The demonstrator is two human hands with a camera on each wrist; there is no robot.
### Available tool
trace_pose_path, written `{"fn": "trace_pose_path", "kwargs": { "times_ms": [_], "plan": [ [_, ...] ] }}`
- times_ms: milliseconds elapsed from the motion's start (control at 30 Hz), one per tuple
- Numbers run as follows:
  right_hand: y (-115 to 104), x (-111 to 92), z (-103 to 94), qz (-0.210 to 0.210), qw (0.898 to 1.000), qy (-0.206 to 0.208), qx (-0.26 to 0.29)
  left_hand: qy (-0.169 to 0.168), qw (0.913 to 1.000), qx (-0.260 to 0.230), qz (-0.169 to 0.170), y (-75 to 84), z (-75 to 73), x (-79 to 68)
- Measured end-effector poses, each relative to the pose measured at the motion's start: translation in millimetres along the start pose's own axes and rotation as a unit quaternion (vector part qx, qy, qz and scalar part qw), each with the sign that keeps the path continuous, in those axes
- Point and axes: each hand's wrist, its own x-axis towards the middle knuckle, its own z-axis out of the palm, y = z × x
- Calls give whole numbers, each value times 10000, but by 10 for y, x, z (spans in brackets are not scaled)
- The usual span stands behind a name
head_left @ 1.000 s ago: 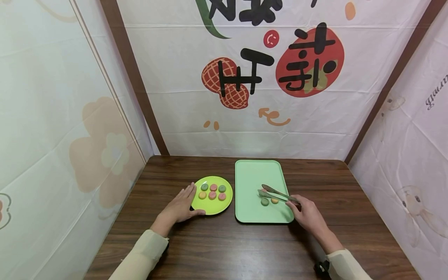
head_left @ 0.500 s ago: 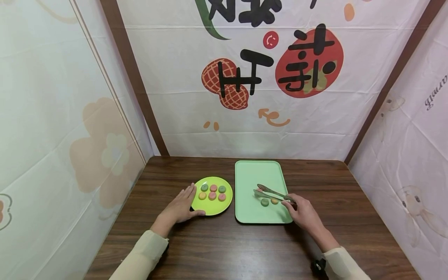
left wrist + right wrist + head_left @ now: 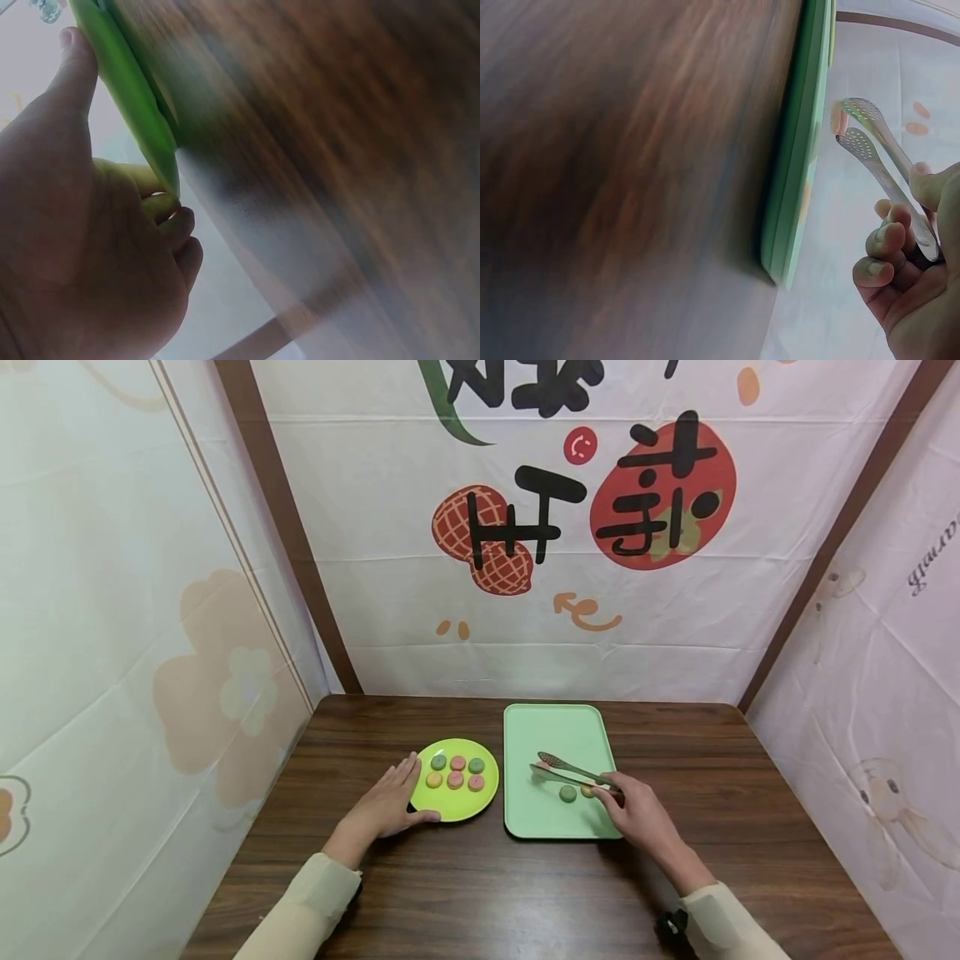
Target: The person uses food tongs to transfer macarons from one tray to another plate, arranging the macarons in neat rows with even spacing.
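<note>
My left hand (image 3: 384, 800) rests along the left rim of a lime-green plate (image 3: 486, 797), fingers fairly straight and thumb at the near edge. Green, pink and yellow macarons (image 3: 455, 779) sit on that plate in two rows. In my right hand (image 3: 637, 814) I hold metal tongs (image 3: 573, 770) with perforated tips. Between those tips, in the right wrist view, is a pink macaron (image 3: 838, 120). The tongs reach over a pale green tray (image 3: 555, 727). A green macaron (image 3: 567, 793) and a partly hidden yellow macaron (image 3: 587, 791) lie on the tray.
Plate and tray stand side by side on a dark wood table (image 3: 465, 893), a narrow gap between them. Printed white cloth (image 3: 390, 602) encloses the table at the back and both sides.
My right hand has moved left with the tongs and the pink macaron, across the tray toward the plate. The left hand and the plate have stayed put.
</note>
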Motion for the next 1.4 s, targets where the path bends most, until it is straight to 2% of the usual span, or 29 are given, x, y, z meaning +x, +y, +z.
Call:
{"fn": "trace_pose_path", "kwargs": {
  "times_ms": [300,633,1400],
  "plan": [
    [-94,41,65,4,9998,-144,164,-17,10000,-30,52,20,-9,-22],
    [-169,88,130,-299,9989,-155,327,-20,10000,-48,32,28,-15,-24],
    [-330,150,304,-569,9966,-331,498,33,10000,4,-35,47,-25,-24]
  ]
}}
